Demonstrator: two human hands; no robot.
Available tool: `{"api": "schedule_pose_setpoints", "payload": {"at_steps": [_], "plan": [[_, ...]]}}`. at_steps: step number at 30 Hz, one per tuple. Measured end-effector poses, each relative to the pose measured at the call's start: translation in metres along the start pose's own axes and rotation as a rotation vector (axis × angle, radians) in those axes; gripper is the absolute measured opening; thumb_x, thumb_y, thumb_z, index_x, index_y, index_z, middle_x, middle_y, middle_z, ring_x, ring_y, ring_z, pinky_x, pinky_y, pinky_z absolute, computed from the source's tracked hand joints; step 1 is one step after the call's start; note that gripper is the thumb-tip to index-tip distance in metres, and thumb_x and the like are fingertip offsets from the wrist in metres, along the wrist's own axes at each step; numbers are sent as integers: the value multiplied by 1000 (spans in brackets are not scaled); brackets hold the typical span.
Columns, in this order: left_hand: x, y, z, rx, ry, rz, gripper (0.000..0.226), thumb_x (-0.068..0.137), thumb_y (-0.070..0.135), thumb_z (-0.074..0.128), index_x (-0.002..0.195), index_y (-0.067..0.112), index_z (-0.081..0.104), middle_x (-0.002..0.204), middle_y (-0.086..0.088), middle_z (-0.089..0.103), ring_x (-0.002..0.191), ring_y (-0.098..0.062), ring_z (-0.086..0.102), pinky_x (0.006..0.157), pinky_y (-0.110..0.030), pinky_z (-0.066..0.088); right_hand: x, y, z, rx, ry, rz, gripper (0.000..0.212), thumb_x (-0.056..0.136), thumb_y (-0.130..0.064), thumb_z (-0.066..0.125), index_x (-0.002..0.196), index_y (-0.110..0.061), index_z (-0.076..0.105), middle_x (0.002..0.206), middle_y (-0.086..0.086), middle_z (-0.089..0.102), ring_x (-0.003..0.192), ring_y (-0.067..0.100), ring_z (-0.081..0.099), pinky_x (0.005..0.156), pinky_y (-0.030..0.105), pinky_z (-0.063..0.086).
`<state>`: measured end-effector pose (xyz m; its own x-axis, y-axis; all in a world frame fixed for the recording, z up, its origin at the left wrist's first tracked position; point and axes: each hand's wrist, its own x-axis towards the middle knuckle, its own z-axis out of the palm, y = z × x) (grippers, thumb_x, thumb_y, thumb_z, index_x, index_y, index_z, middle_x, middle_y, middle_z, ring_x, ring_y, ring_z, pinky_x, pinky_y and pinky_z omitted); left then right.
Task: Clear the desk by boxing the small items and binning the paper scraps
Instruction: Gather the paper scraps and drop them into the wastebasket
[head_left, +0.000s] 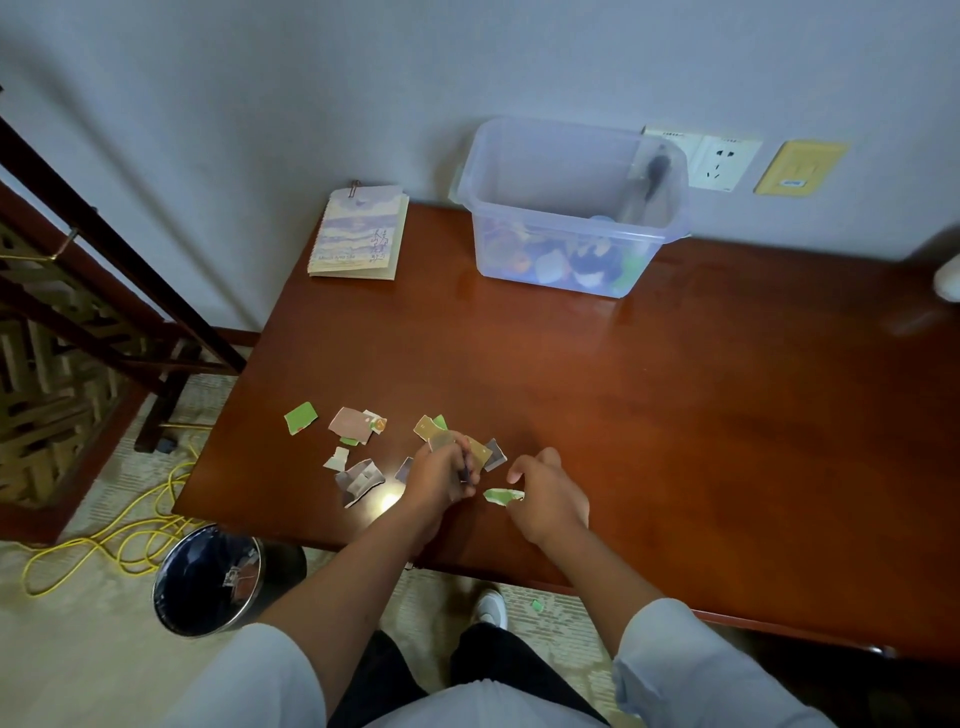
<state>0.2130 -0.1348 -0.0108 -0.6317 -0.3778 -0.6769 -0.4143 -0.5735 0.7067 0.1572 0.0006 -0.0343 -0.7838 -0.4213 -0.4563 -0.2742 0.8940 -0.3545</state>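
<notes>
Sleeves: your pale cuffs are framing the view, both forearms reaching over the near edge of the tabletop.
Left hand: its fingers are gripping a small bunch of scraps, with tan and grey pieces fanning out past the knuckles.
Right hand: its fingers are hanging loosely curled and seem to be holding nothing, just beside the green scrap.
Green scrap: it is lying near the front edge, between your two hands. Its long axis is running left to right, roughly along that edge, one end pointing at each hand.
Step in hand: you are most likely gathering scraps into one bunch for binning.
Doing it well: be pinching the green scrap by the end nearest your right hand. Flat paper on glossy wood is probably going to slide, so lift an edge first. Keep the left grip firm — one green bit is already lying on the floor.
Loose scraps: more are lying just left of your left hand.
Bin: it is standing on the floor below the tabletop's front-left corner — a short, low carry.
</notes>
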Motion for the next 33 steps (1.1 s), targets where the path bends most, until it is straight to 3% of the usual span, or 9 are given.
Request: {"api": "schedule_pose_setpoints", "payload": {"at_steps": [5, 7, 11, 15, 18, 22, 27, 31, 33], "plan": [[10, 3, 1, 142, 58, -26, 21, 85, 4, 37, 71, 17, 46, 61, 2, 33, 47, -11, 29, 46, -20, 23, 1, 0, 0, -33, -27, -13, 14, 88, -20, 62, 98, -30, 63, 111, -3, 42, 88, 22, 60, 59, 27, 39], [13, 2, -1, 335, 105, 33, 19, 90, 17, 46, 71, 14, 50, 64, 1, 42, 53, -14, 37, 49, -25, 28, 2, -1, -1, -46, -39, -27, 12, 89, -18, 61, 94, -28, 64, 111, -3, 44, 87, 23, 60, 57, 26, 37], [23, -8, -14, 879, 209, 165, 23, 84, 34, 60, 98, 16, 59, 91, 1, 62, 86, -23, 59, 72, -31, 45, 2, -3, -2, -72, -47, -68, 20, 89, -13, 56, 99, -29, 62, 111, -4, 49, 90, 23, 60, 56, 26, 35], [28, -12, -16, 1188, 215, 278, 37, 83, 49, 60, 107, 23, 54, 108, 1, 59, 97, -23, 61, 71, -31, 45, 5, -4, -3, -67, -56, -74, 29, 86, -11, 57, 106, -32, 63, 112, -6, 56, 99, 21, 60, 63, 26, 38], [28, -12, -13, 1296, 226, 307, 43, 82, 46, 63, 116, 21, 51, 116, -2, 57, 104, -25, 60, 77, -33, 47, 7, -4, -4, -65, -81, -66, 24, 86, -14, 60, 101, -32, 65, 111, -5, 53, 94, 22, 61, 61, 26, 38], [32, -13, -11, 1384, 224, 292, 44, 80, 43, 66, 115, 19, 52, 117, -4, 56, 104, -27, 60, 80, -35, 48, 11, -5, -6, -95, -123, -78, 24, 85, -12, 64, 102, -29, 66, 110, -4, 49, 91, 23, 61, 56, 25, 36], [31, -13, -8, 1374, 209, 296, 37, 84, 42, 62, 113, 20, 56, 113, -3, 58, 104, -28, 60, 79, -34, 47, 11, -7, -9, -117, -142, -139, 21, 83, -7, 54, 90, -26, 57, 105, -3, 59, 95, 24, 60, 65, 29, 41], [32, -11, -14, 1086, 172, 202, 15, 84, 34, 56, 93, 21, 55, 94, -1, 62, 92, -27, 60, 81, -36, 50, 14, 3, -6, -26, -165, -131, 25, 82, -14, 53, 103, -27, 51, 98, -4, 63, 91, 22, 59, 73, 35, 49], [31, -8, -16, 862, 163, 160, 9, 87, 25, 52, 82, 18, 50, 79, 0, 56, 79, -23, 56, 73, -34, 47, 16, 3, -6, -35, -170, -157, 26, 84, -20, 59, 108, -29, 52, 99, -6, 63, 92, 19, 59, 72, 33, 47]]}}
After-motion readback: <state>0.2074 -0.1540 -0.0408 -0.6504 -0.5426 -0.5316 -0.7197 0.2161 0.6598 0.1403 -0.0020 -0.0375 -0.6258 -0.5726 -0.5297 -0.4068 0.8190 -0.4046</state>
